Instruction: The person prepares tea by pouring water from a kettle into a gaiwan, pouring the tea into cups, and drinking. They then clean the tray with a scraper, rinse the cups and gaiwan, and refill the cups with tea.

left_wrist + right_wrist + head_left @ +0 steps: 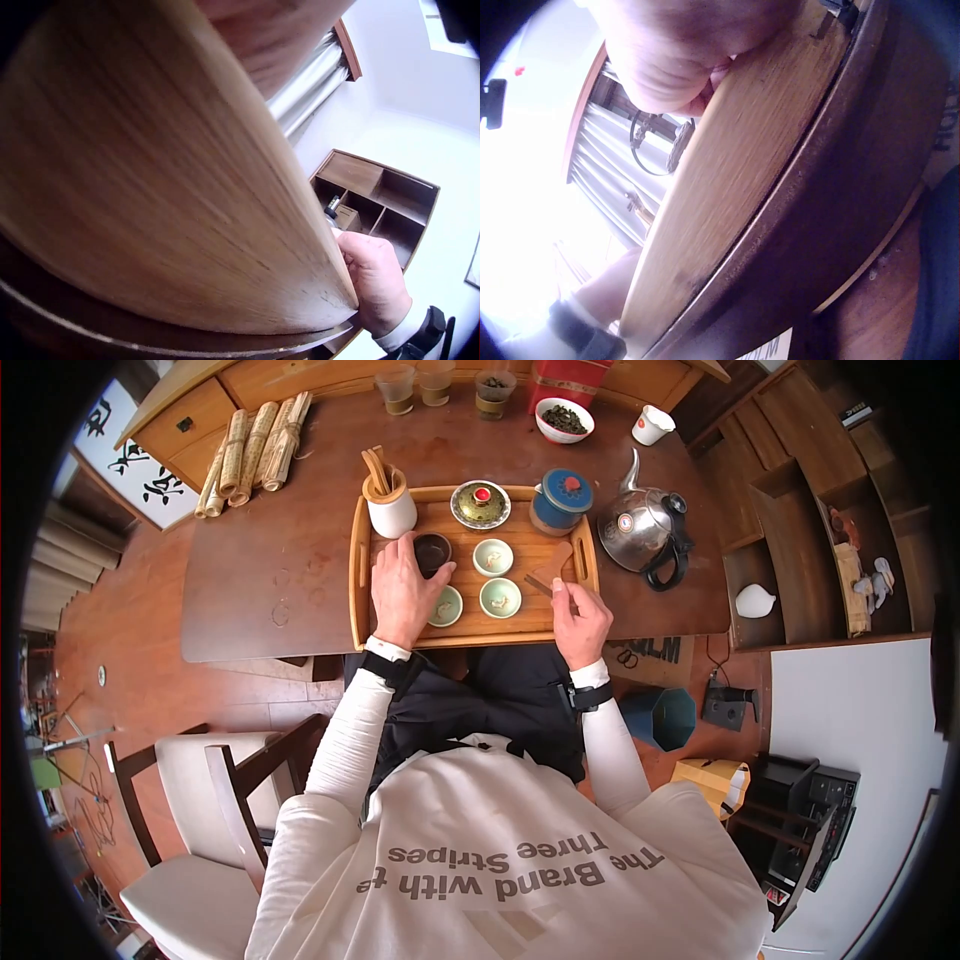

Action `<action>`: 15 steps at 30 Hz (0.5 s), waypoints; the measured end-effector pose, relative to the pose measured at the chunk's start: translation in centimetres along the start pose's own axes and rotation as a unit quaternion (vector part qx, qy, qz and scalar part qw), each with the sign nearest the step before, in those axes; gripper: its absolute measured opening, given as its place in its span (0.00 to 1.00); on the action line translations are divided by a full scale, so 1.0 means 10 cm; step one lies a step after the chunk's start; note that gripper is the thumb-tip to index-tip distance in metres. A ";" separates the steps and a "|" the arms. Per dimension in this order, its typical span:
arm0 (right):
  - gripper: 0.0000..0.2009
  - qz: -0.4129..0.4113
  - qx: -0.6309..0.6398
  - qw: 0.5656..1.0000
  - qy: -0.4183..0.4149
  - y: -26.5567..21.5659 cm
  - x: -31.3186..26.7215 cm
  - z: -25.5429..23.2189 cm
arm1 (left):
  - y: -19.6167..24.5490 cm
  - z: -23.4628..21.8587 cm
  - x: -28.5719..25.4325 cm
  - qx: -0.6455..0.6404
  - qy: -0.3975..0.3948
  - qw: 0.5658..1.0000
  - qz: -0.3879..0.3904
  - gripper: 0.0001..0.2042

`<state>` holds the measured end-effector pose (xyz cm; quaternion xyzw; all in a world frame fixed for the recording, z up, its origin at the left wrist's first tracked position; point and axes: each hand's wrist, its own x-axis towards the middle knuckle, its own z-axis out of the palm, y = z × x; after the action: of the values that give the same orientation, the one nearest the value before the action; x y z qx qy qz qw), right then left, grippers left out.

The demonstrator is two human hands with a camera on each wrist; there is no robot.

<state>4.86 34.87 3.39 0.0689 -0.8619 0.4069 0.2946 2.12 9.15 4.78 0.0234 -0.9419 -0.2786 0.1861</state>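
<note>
My left hand [402, 595] holds a small dark cup [433, 550], thumb and fingers at its sides, over the left of the wooden tray [470, 637]. Three pale green cups, one front left [446, 607], one behind [492, 557] and one in front [500, 599], have small bits inside. At the tray's right, my right hand [582, 622] pinches a slim brown wooden tea tool [540, 586]; a broader reddish wooden piece [556, 563] shows beside it. In the wrist views, the tray's side wall [172, 187] hides most of what both hands work on.
Along the tray's back stand a white holder [392, 514] with wooden tools, a lidded bowl [481, 506] and a blue jar [562, 502]. A steel kettle [640, 530] is right of the tray. Behind are a bowl of leaves [564, 422], a paper cup [653, 426] and bamboo rolls [258, 452].
</note>
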 end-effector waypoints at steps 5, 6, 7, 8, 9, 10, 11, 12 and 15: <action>0.08 0.000 -0.004 1.000 -0.003 0.00 0.00 0.00 | 0.21 -0.15 -0.15 -0.009 0.083 0.991 0.107 0.28; 0.08 0.005 -0.006 1.000 -0.003 0.00 -0.01 0.00 | 0.25 -0.17 -0.21 -0.021 0.079 0.987 0.135 0.28; 0.08 0.008 -0.006 1.000 -0.003 0.00 -0.01 0.00 | 0.32 -0.18 -0.28 -0.047 0.057 0.988 0.133 0.25; 0.08 0.007 -0.006 1.000 -0.005 0.00 -0.01 0.01 | 0.36 -0.15 -0.34 -0.041 0.050 0.987 0.147 0.25; 0.08 0.005 -0.010 1.000 -0.006 0.00 0.00 0.01 | 0.39 -0.12 -0.40 -0.040 0.046 0.988 0.144 0.26; 0.08 0.004 -0.014 1.000 -0.006 0.01 0.00 0.01 | 0.40 -0.08 -0.44 -0.039 0.041 0.988 0.141 0.27; 0.08 0.004 -0.015 1.000 -0.006 0.01 0.00 0.01 | 0.40 -0.06 -0.45 -0.040 0.041 0.988 0.141 0.27; 0.08 -0.003 -0.014 1.000 -0.003 0.01 0.00 0.01 | 0.40 -0.04 -0.47 -0.035 0.046 0.988 0.140 0.27; 0.09 -0.010 -0.013 1.000 -0.004 0.00 -0.01 -0.01 | 0.41 -0.03 -0.47 -0.029 0.057 0.989 0.135 0.27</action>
<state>4.91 34.94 3.36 0.0751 -0.8675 0.3922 0.2965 6.82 13.14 5.66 -0.0938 -0.9158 -0.2763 0.2760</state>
